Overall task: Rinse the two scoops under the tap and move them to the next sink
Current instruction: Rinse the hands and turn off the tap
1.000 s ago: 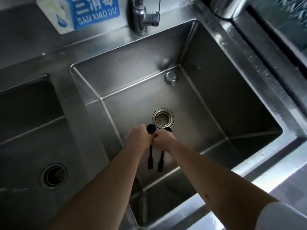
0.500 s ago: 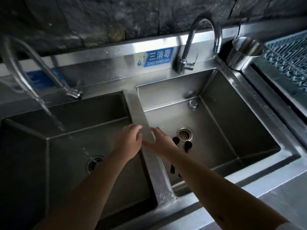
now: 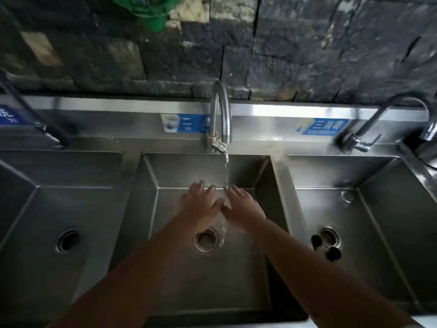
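Observation:
Two black scoops (image 3: 325, 247) lie on the floor of the right sink (image 3: 383, 233), beside its drain; my right forearm hides their handles. Over the middle sink (image 3: 236, 280), my left hand (image 3: 199, 205) and my right hand (image 3: 243, 207) are spread flat with fingers apart, thumbs nearly touching. Neither hand holds anything. The middle tap (image 3: 220, 119) is running, and its stream falls between my hands, at the fingertips of my right hand.
A third sink (image 3: 47, 233) lies to the left, with its own tap (image 3: 28, 114). The right sink has a tap (image 3: 369, 129) at its back. Blue labels sit on the steel backsplash. A green object (image 3: 149, 10) hangs on the dark stone wall.
My hands let go of the scoops in the right sink and moved left into the middle sink, under the running water. The view swung left and up.

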`<action>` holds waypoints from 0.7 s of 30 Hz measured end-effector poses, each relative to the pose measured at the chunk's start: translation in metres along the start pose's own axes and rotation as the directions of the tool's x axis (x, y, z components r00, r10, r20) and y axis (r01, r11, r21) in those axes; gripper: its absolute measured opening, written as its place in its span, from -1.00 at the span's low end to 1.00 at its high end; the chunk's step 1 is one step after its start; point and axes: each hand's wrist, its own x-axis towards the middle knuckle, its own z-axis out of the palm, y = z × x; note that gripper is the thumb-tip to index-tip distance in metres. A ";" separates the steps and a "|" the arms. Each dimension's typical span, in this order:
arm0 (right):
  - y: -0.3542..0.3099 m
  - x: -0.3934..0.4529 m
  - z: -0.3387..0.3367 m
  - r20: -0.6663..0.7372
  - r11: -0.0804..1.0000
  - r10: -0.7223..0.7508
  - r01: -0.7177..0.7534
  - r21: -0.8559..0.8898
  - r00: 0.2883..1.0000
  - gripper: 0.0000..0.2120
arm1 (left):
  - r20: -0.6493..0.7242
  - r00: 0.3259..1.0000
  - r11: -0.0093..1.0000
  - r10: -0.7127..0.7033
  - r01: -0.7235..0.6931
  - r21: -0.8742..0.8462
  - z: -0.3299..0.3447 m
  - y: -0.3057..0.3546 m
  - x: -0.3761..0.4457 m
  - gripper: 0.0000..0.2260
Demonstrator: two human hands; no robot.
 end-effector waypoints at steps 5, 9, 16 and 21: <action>-0.034 0.035 0.000 0.000 0.993 0.094 -0.093 0.078 0.996 -0.42 | -0.016 1.000 1.000 -0.002 0.002 0.010 -0.015 -0.022 0.024 -0.42; -0.041 0.067 -0.011 -0.041 0.969 0.192 -0.183 0.166 0.980 -0.39 | -0.066 0.998 1.000 0.015 -0.014 0.009 -0.035 -0.031 0.062 -0.38; -0.033 0.139 -0.029 -0.127 0.895 0.193 -0.122 0.428 0.973 -0.36 | -0.122 0.988 0.992 0.091 -0.101 -0.074 -0.055 -0.023 0.147 -0.48; -0.019 0.182 -0.039 -0.112 0.816 0.200 -0.102 0.569 0.973 -0.54 | -0.131 0.982 0.990 0.137 -0.138 -0.001 -0.049 -0.028 0.199 -0.46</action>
